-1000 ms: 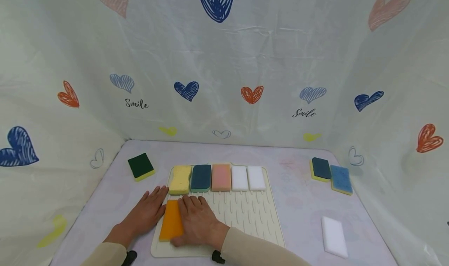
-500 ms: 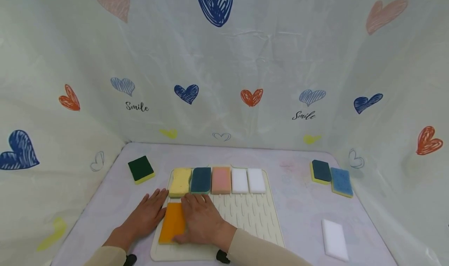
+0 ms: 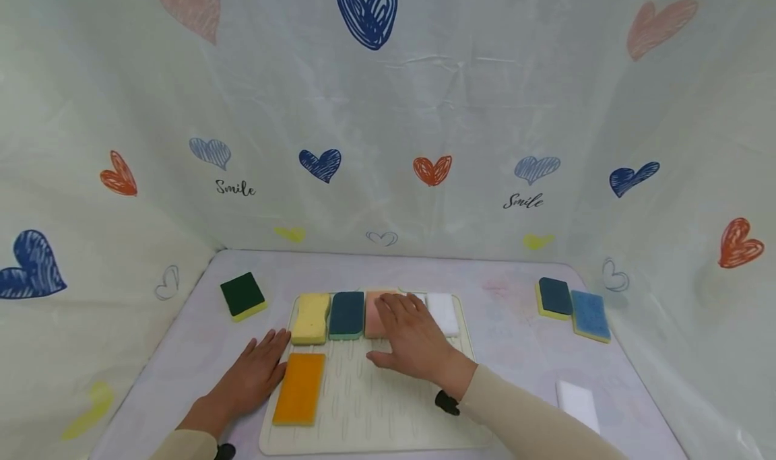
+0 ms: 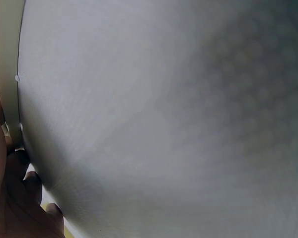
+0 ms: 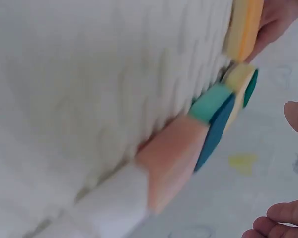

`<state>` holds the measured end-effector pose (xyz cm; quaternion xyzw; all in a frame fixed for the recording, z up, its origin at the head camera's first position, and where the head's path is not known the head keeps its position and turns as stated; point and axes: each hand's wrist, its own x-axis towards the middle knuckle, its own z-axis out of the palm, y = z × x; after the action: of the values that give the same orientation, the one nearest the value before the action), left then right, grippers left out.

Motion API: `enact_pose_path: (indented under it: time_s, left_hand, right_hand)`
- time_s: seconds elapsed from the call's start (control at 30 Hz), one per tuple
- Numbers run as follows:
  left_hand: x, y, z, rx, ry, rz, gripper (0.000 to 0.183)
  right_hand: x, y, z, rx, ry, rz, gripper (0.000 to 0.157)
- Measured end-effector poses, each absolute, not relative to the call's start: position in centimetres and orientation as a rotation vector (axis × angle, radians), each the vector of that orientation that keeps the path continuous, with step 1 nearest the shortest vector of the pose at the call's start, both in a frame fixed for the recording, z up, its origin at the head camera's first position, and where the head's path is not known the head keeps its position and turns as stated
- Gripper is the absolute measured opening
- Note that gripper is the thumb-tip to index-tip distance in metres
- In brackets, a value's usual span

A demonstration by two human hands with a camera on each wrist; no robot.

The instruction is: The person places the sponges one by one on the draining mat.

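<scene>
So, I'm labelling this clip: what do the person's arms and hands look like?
The left sleeve and right sleeve are plain beige, reaching the wrists. The left hand and right hand are gloveless. A black object of unclear kind shows near each sleeve's end.

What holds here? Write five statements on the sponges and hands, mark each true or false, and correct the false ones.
1. The left hand rests at the left edge of the mat. True.
2. Both hands hold sponges. False: the right hand holds nothing.
3. The orange sponge lies on the mat. True.
4. Every sponge lies on the mat. False: the blue sponge lies on the table.
5. The pink sponge is the row's leftmost. False: the yellow sponge is.
</scene>
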<state>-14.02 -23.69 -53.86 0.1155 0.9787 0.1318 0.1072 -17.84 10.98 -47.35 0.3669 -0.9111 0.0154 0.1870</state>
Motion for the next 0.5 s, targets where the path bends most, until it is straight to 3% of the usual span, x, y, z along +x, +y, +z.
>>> enact_pose_path:
  time_s: [0.5]
  left_hand:
    - [-13.8, -23.5, -53.6, 0.336, 2.889, 0.395, 0.071]
  right_hand:
    - [-23.2, 25.6, -46.1, 0.782, -2.635, -0.217, 0.094]
